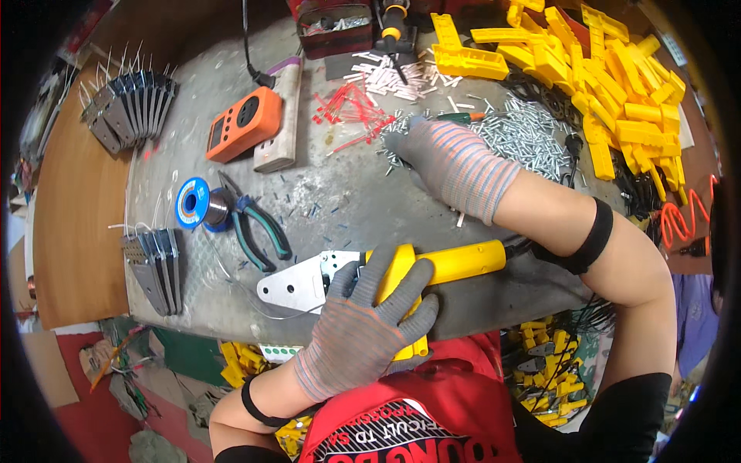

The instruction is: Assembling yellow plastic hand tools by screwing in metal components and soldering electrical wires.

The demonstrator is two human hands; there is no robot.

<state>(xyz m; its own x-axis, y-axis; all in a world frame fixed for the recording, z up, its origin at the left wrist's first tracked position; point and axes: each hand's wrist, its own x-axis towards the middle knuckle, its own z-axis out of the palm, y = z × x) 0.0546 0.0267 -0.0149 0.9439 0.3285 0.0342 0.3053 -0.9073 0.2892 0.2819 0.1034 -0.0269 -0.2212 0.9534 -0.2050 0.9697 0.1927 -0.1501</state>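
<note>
My left hand (363, 332), in a grey glove, lies across a yellow plastic tool housing (463, 262) with its fingers curled over it, pressing it at the table's near edge. From the housing's left end sticks a flat metal plate (289, 289) with holes, and a thin wire runs beside it. Farther off, my gloved right hand (448, 158) reaches to the left edge of a heap of small silver screws (525, 139). Its fingers are drawn together among the screws; whatever sits between the fingertips is hidden.
Left of the hands lie green-handled pliers (262, 231), a blue solder spool (197, 202) and an orange meter (245, 123). Metal plates with wires (131, 108) stand farther left. Red cable ties (351, 112) and white sleeves (394, 77) lie ahead; yellow housings (617, 100) pile at far right.
</note>
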